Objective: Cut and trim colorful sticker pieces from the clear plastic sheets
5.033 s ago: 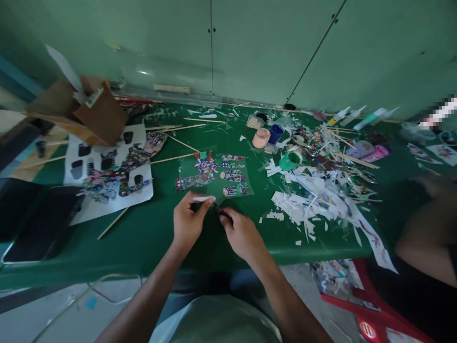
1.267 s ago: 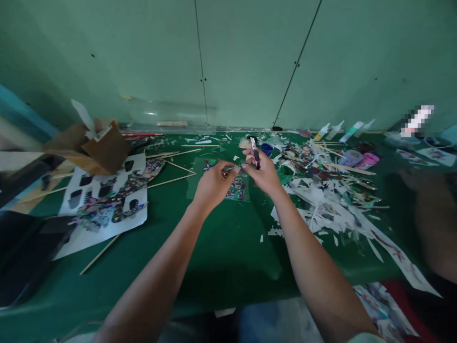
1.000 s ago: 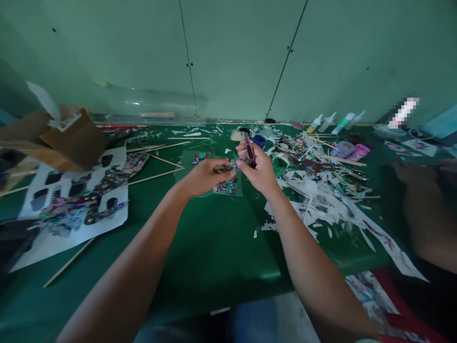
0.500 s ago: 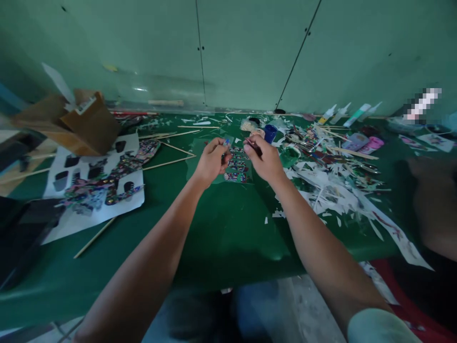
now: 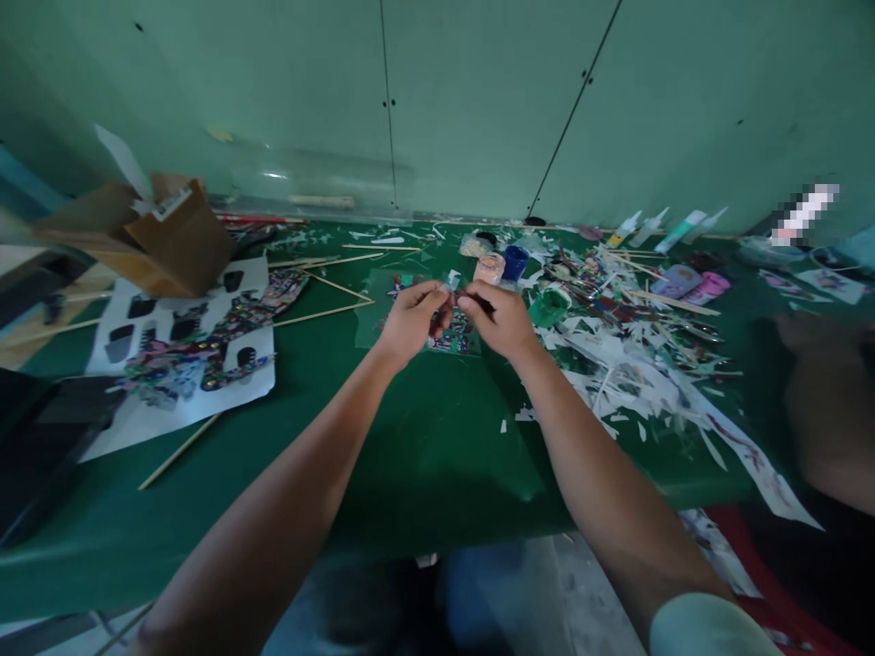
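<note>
My left hand (image 5: 415, 321) is closed in a pinch on a small pale blue-and-white piece (image 5: 452, 281) that shows above the fingertips; its exact kind is too small to tell. Against it, my right hand (image 5: 498, 317) is closed too, thumb and forefinger pressed together at the same piece. Whatever the right fingers hold is hidden. Below both hands lies a clear plastic sheet (image 5: 369, 335) bearing several colourful patterned pieces (image 5: 451, 343), partly covered by the fingers.
Paint jars, one green (image 5: 549, 306) and one blue (image 5: 515, 262), stand right of my hands. Paper scraps (image 5: 608, 364), brushes and glue bottles (image 5: 682, 230) spread beyond. Leftward are wooden sticks (image 5: 321, 312), a printed sheet (image 5: 252, 387) and a cardboard box (image 5: 181, 241). Another person's arm (image 5: 830, 410) is far right.
My right hand has moved left, bringing its fingertips to those of my left hand. The thin reddish thing that showed in my right fingers is now hidden. The view has shifted slightly.
</note>
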Available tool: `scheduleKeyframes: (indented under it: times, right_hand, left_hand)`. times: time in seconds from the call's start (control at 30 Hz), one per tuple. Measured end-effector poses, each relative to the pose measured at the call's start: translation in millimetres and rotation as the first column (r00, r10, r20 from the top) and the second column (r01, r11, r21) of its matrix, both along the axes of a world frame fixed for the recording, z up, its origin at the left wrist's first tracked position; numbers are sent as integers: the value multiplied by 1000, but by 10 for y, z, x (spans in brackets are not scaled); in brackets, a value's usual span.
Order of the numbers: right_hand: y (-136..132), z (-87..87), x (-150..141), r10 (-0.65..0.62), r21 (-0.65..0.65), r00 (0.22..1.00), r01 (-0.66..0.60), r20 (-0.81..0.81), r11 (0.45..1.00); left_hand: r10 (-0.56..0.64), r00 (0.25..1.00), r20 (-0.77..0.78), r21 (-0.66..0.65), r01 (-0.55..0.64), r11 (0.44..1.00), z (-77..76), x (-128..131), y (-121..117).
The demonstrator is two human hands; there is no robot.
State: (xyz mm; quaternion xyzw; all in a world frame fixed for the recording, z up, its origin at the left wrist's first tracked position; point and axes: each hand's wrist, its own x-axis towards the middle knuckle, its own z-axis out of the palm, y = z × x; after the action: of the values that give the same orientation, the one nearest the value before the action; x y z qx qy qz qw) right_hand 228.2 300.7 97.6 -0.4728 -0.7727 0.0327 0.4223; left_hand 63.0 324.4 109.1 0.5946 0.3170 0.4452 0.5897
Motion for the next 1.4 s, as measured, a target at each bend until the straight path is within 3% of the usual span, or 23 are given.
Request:
scheduleKeyframes:
  times: [0.6,0.73,0.83,1.07,1.4]
  right_hand:
    - [77,-21,77,31,-3,998,-31,-61,1000]
    - [115,-19,139,-86,69,968,105,-234,992]
    - [107,7,231,-162,94,930,203,-330,975]
    - [17,31,132,61,19,992,-59,-110,998]
    - [-1,26,89,58,81,995,-52,-76,995]
  left_hand:
    - [-117,993,-10,-89,116,989,-20,-33,20]
    - [-189,981,-33,-71,187,980,-16,-25,-20]
    - [-179,984,-14,-68,177,982,-31,-12,-38]
    - [-86,996,34,-70,88,994,-16,-24,-23]
    - [-96,994,49,-70,99,993,33,-18,-45]
